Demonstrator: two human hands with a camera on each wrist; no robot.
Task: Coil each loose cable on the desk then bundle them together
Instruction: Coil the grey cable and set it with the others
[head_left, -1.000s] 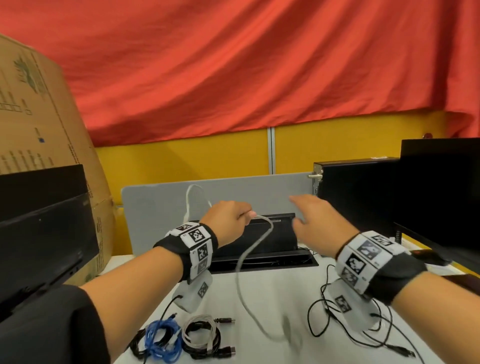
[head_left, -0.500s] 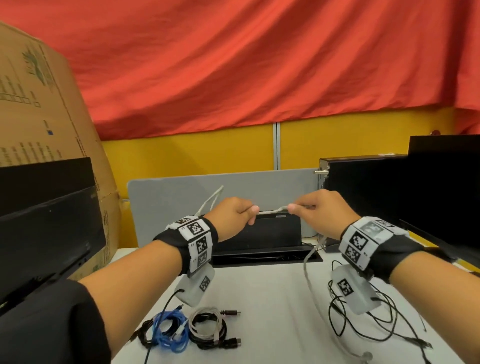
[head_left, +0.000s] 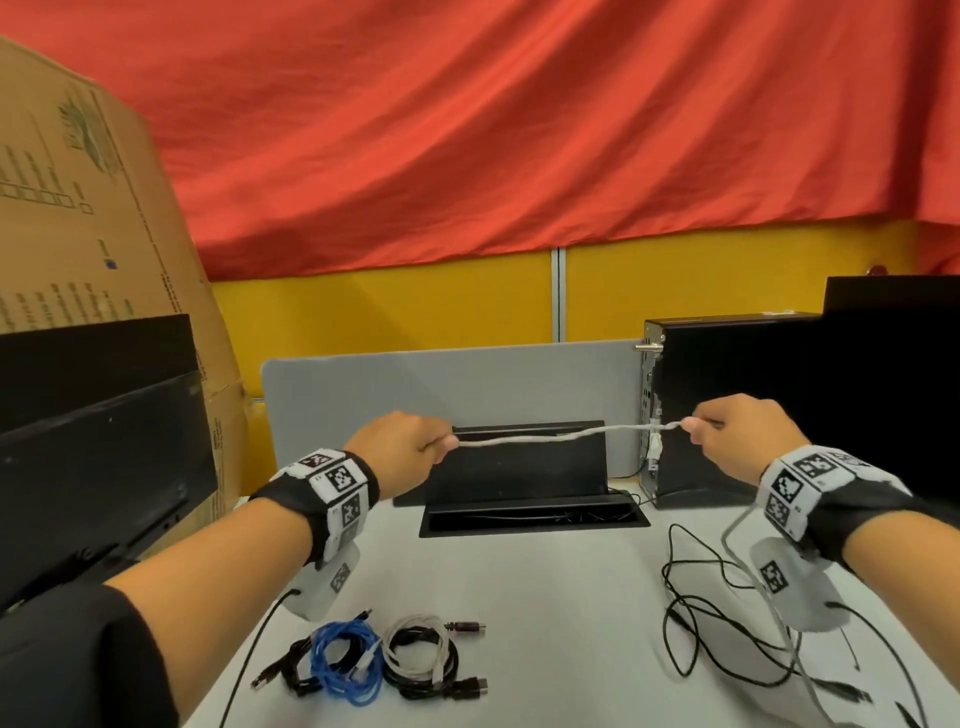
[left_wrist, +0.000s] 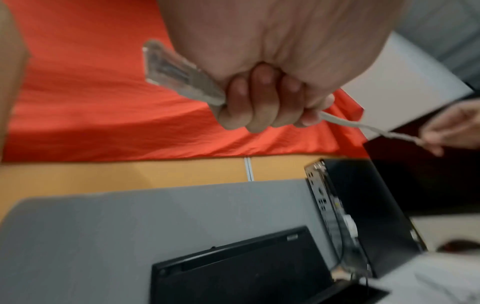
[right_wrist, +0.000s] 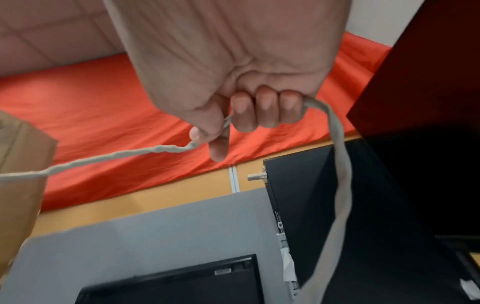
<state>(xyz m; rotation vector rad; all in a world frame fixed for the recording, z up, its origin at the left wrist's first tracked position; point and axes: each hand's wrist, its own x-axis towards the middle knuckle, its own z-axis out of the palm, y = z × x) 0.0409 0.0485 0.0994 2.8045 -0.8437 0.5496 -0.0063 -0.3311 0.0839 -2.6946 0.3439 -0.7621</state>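
Fingers (left_wrist: 259, 98) of the left hand (head_left: 402, 447) curl round one end of the grey cable (head_left: 550, 439), its clear plug (left_wrist: 171, 70) jutting from the little-finger side of the fist. Thumb and forefinger of the right hand (head_left: 743, 434) pinch the same cable farther along, and the other three fingers (right_wrist: 267, 107) fold over it. The span between the two fists runs nearly level and close to taut above the desk (head_left: 545, 597); the free remainder drops from the right fist to the desktop.

Nearest the viewer lie the coiled cables (head_left: 384, 657), blue, white and black, touching one another at the front of the desk. Right of them, well apart, sprawls a loose black cable (head_left: 691, 613), with the grey tail falling across it. Farther back sit the black cable tray (head_left: 532, 517), a grey partition (head_left: 441, 384) and a black computer case (head_left: 727, 405).

Hazards, as judged: the hanging tail may snag the black cable and drag it into the new coil, since the two overlap on the desk. The visible twist in the stretched span may kink or spring a loop open if it is wound without being relaxed. A light right-hand pinch could let the cable slip under tension.
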